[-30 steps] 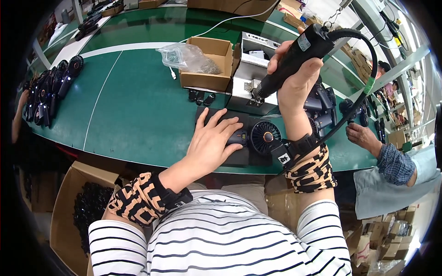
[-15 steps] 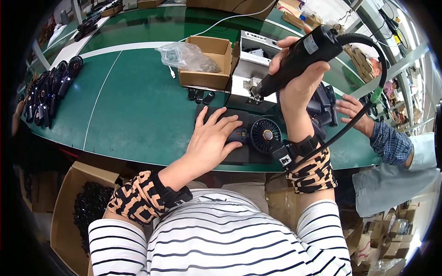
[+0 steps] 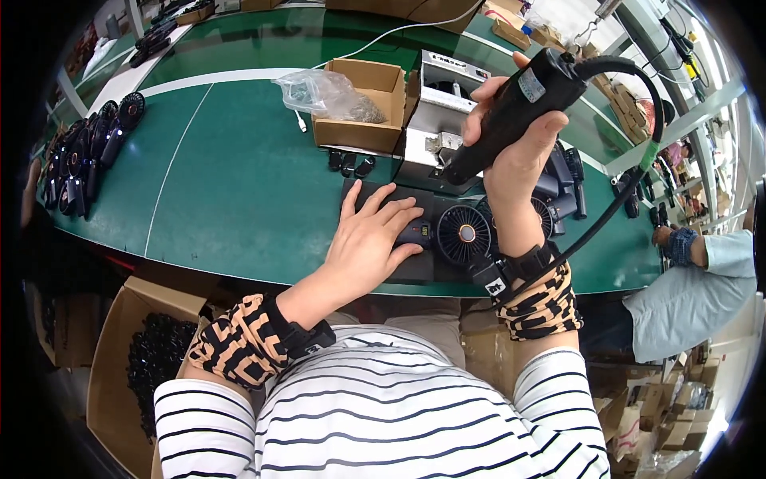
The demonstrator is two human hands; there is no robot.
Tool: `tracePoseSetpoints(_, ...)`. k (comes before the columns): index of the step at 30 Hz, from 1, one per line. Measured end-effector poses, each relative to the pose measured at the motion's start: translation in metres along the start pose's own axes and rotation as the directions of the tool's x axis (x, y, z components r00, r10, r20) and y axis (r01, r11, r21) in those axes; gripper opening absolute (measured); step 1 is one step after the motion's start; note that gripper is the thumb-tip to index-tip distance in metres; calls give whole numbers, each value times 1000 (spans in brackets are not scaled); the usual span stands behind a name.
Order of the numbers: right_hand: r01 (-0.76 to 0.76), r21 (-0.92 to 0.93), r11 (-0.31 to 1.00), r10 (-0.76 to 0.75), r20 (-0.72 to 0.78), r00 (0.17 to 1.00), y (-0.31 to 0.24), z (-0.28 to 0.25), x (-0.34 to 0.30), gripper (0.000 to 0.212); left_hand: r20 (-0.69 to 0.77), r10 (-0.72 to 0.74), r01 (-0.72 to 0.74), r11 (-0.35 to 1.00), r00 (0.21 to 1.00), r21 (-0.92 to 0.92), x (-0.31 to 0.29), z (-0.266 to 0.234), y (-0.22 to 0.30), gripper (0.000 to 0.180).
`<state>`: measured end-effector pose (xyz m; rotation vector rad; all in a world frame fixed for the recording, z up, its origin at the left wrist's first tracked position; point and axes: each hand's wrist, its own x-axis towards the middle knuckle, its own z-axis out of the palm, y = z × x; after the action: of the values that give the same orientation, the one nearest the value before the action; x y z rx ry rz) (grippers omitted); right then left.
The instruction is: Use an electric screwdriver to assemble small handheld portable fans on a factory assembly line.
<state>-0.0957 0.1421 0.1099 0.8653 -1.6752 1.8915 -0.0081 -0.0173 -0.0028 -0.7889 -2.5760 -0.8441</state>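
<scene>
Left hand [image 3: 367, 239]: fingers spread, laid over the handle of a dark, round-headed plastic handheld fan [image 3: 463, 235], not wrapped round it. Fan lies flat on a black rectangular pad [image 3: 411, 272], on the green tabletop [image 3: 239, 176]. Est.: light, stiff, smooth-shelled, may slide; grille ribs probably fragile, so hold by handle. Right hand [image 3: 517, 164]: grasping a black cylindrical corded power screwdriver [image 3: 519, 112], likely heavier, best held mid-barrel; tip at a silver metal box [image 3: 425, 156], contact unclear.

Green table [image 3: 247, 184] — open carton [image 3: 351, 137], black fans [image 3: 76, 162], dark mat [image 3: 415, 269].
</scene>
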Motion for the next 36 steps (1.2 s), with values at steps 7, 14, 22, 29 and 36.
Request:
tracePoseSetpoints(7,-119,33,992,119,4,993,-36,11,-38,102,-57,26,-27,1000,998,-10,-1,2,-2,45)
tracePoseSetpoints(14,-172,64,983,173,-5,985,-39,10,-60,107,-62,34,-35,999,998,-25,1,1,-1,43)
tracePoseSetpoints(22,-170,93,981,175,-50,983,-32,7,-71,104,-61,29,-31,999,998,-24,1,1,1,44)
tracePoseSetpoints(29,-136,215,967,156,-77,985,-31,8,-84,100,1,29,-29,1000,1000,3,1,-1,0,50)
tracePoseSetpoints(36,-103,250,963,108,-7,994,-30,6,-81,96,47,68,-75,985,997,152,4,2,6,59)
